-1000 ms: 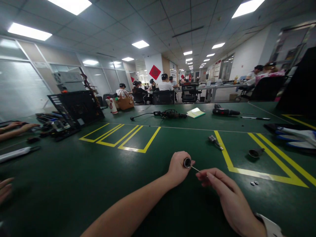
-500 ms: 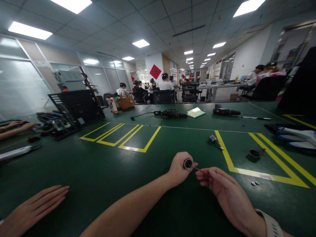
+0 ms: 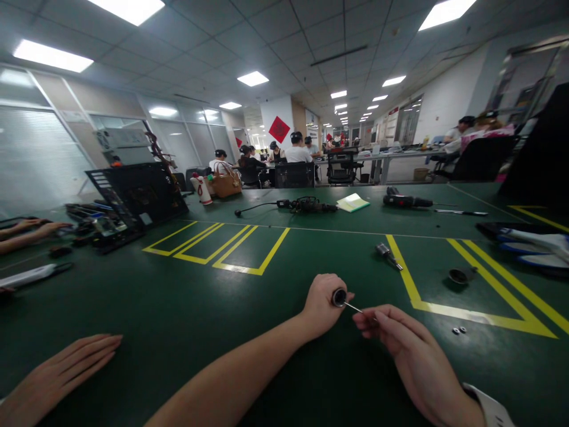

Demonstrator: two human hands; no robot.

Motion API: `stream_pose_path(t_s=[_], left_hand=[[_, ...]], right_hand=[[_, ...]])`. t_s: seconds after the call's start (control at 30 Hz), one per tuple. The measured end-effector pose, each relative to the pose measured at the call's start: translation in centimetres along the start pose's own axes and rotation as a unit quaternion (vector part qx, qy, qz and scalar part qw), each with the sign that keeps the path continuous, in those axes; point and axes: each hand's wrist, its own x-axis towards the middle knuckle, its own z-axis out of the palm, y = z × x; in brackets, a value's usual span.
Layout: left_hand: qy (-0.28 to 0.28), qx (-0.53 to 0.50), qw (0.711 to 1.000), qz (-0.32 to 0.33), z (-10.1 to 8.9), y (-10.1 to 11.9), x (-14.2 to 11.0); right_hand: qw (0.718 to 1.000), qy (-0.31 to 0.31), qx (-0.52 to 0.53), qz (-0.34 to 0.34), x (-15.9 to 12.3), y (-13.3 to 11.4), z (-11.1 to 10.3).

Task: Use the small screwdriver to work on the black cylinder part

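My left hand (image 3: 323, 305) is closed around a dark cylindrical part with a round, metal-rimmed opening (image 3: 338, 297) facing me. Between the thumb and fingertips of my right hand (image 3: 400, 335) is a thin metal rod (image 3: 354, 307), its far end at the lower right edge of that opening. Whether the rod's tip lies inside or just at the rim, I cannot tell. Two small dark rings with light centres (image 3: 459, 330) lie to the right of my right hand. Beyond it are a small metal gear-like part with a shaft (image 3: 388, 255) and a dark cup-shaped housing (image 3: 462, 276).
Yellow tape marks the green table (image 3: 186, 296). Farther back lie a cabled tool assembly (image 3: 306, 204), a notepad (image 3: 353, 203) and a power drill (image 3: 406, 200). Gloves (image 3: 537, 246) lie at right. Another person's hand (image 3: 71, 370) rests flat at left, near a black rack (image 3: 142, 196).
The rod has tilted a little, its tip now lower at the opening's edge. My right hand has shifted slightly down. My left hand keeps its grip on the cylindrical part.
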Motion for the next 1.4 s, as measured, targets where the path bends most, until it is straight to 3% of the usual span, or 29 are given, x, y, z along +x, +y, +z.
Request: stream_pose_path(t_s=[0.23, 0.6, 0.9, 1.07, 1.3, 1.4], left_hand=[[-0.004, -0.073, 0.997, 0.009, -0.1, -0.3, 0.2], [0.003, 0.04, 0.999, 0.02, 0.2, -0.3, 0.0], [0.02, -0.156, 0.986, -0.057, 0.4, -0.4, 0.1], [0.023, -0.175, 0.981, -0.074, 0.6, -0.6, 0.2], [0.016, -0.102, 0.994, -0.032, 0.4, -0.3, 0.1], [0.014, -0.12, 0.992, -0.031, 0.4, -0.3, 0.1]], right_hand=[[0.998, 0.006, 0.056, 0.015, 0.2, -0.1, 0.0], [1.0, -0.004, -0.013, 0.001, 0.1, 0.3, -0.2], [0.994, -0.023, 0.095, 0.041, 0.5, 0.2, 0.0], [0.998, -0.015, 0.06, 0.023, 0.2, 0.2, -0.1], [0.999, -0.021, -0.028, -0.008, 0.0, 0.8, -0.3], [0.999, -0.02, -0.033, -0.003, 0.1, 0.9, -0.4]])
